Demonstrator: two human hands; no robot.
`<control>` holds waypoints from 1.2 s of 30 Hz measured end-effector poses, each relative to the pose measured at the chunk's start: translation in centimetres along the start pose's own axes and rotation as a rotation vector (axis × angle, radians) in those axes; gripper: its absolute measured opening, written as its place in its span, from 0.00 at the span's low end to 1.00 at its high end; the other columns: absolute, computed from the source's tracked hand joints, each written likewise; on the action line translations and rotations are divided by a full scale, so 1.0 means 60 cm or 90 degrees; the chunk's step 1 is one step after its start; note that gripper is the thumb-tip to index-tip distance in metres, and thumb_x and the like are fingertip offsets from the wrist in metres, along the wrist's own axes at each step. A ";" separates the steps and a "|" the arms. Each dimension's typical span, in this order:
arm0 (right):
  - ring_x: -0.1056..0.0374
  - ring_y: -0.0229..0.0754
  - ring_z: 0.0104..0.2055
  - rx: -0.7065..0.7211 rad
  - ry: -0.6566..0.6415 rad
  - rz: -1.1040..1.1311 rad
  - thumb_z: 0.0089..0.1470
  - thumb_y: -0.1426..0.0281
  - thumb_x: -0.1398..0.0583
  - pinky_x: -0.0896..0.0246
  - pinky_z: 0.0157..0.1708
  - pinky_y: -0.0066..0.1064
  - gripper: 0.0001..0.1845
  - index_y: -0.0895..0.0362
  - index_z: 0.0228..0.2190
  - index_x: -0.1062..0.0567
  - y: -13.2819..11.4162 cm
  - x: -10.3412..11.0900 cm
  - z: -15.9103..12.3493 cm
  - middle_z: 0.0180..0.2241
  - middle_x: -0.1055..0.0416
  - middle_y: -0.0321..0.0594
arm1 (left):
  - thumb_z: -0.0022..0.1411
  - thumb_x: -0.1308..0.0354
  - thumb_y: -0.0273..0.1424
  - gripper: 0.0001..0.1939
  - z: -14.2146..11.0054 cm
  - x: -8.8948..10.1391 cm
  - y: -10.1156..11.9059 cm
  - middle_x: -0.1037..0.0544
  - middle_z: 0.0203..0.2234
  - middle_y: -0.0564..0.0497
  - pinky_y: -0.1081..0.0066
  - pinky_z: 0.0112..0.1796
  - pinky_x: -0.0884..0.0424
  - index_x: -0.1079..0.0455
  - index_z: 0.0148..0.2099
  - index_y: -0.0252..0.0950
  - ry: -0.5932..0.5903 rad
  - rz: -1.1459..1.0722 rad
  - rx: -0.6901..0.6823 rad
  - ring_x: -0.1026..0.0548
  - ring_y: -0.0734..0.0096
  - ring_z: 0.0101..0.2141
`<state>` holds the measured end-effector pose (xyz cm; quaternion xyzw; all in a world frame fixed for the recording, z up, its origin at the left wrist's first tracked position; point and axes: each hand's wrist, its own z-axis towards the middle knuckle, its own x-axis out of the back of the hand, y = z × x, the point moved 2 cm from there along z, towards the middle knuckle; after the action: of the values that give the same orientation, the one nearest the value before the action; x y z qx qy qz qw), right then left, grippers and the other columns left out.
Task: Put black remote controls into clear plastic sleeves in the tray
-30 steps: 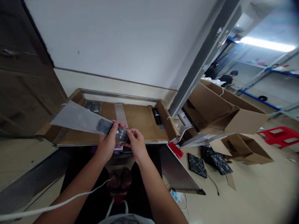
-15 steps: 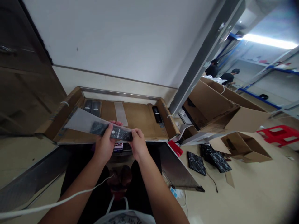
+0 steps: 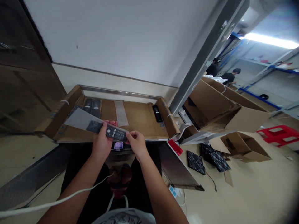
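Head view: remote control (image 3: 115,133), clasped mid-length by left grip (image 3: 102,142), end pinched by right grip (image 3: 136,143); now nearer the empty end of translucent sleeve (image 3: 77,119), apparently seated deeper.

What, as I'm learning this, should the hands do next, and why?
Probably slide the remote deeper into the plastic sleeve: the left hand grips the remote's middle, the right hand pinches one end, and unfilled sleeve stretches beyond the other.

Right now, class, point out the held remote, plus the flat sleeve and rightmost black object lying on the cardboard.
Held remote (image 3: 115,133), head view: middle of its buttoned face.
Flat sleeve (image 3: 121,113), head view: its middle.
Rightmost black object (image 3: 157,114), head view: middle of its body.
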<state>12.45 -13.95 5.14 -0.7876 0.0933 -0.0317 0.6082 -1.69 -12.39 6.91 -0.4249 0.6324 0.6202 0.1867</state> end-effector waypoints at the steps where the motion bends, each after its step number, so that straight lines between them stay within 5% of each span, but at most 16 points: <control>1: 0.33 0.37 0.24 0.006 0.007 0.004 0.46 0.61 0.31 0.30 0.29 0.30 0.14 0.56 0.27 0.28 -0.002 0.002 0.000 0.21 0.30 0.31 | 0.61 0.34 0.34 0.09 0.000 -0.002 0.000 0.19 0.35 0.50 0.55 0.59 0.31 0.27 0.41 0.35 0.002 -0.001 -0.006 0.19 0.63 0.44; 10: 0.32 0.36 0.23 -0.045 -0.024 0.085 0.45 0.66 0.31 0.28 0.31 0.32 0.10 0.57 0.22 0.26 -0.004 0.005 -0.004 0.19 0.29 0.32 | 0.58 0.31 0.35 0.12 -0.004 -0.008 0.002 0.19 0.34 0.50 0.57 0.57 0.29 0.28 0.41 0.36 -0.007 0.015 -0.023 0.20 0.63 0.43; 19: 0.21 0.44 0.32 -0.120 -0.087 0.247 0.51 0.67 0.36 0.30 0.30 0.30 0.11 0.53 0.30 0.35 -0.014 0.004 -0.028 0.31 0.20 0.40 | 0.67 0.44 0.33 0.07 0.019 0.012 0.004 0.19 0.39 0.47 0.59 0.52 0.24 0.27 0.42 0.35 0.082 -0.047 0.126 0.19 0.63 0.44; 25: 0.22 0.50 0.48 -0.148 -0.224 0.378 0.57 0.66 0.40 0.27 0.43 0.43 0.07 0.54 0.32 0.34 -0.015 0.002 -0.052 0.45 0.19 0.50 | 0.67 0.47 0.31 0.09 0.022 0.029 -0.003 0.19 0.40 0.45 0.60 0.49 0.23 0.26 0.43 0.33 0.103 -0.064 0.174 0.19 0.63 0.44; 30: 0.26 0.49 0.54 -0.179 -0.245 0.435 0.57 0.67 0.40 0.33 0.54 0.49 0.04 0.54 0.32 0.30 -0.013 0.003 -0.067 0.49 0.21 0.48 | 0.66 0.47 0.29 0.10 0.017 0.026 -0.003 0.19 0.41 0.44 0.62 0.49 0.23 0.25 0.42 0.32 0.085 -0.096 0.183 0.20 0.64 0.44; 36: 0.26 0.50 0.54 -0.158 -0.255 0.455 0.56 0.66 0.39 0.34 0.56 0.52 0.06 0.53 0.30 0.31 -0.017 0.005 -0.077 0.48 0.20 0.47 | 0.65 0.46 0.28 0.08 0.019 0.015 -0.011 0.20 0.35 0.47 0.64 0.47 0.22 0.25 0.40 0.33 0.065 -0.107 0.200 0.20 0.67 0.39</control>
<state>12.10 -18.16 7.29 -0.7636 0.2433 0.3461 0.4878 -2.02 -11.52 5.60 -0.4732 0.6922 0.4737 0.2695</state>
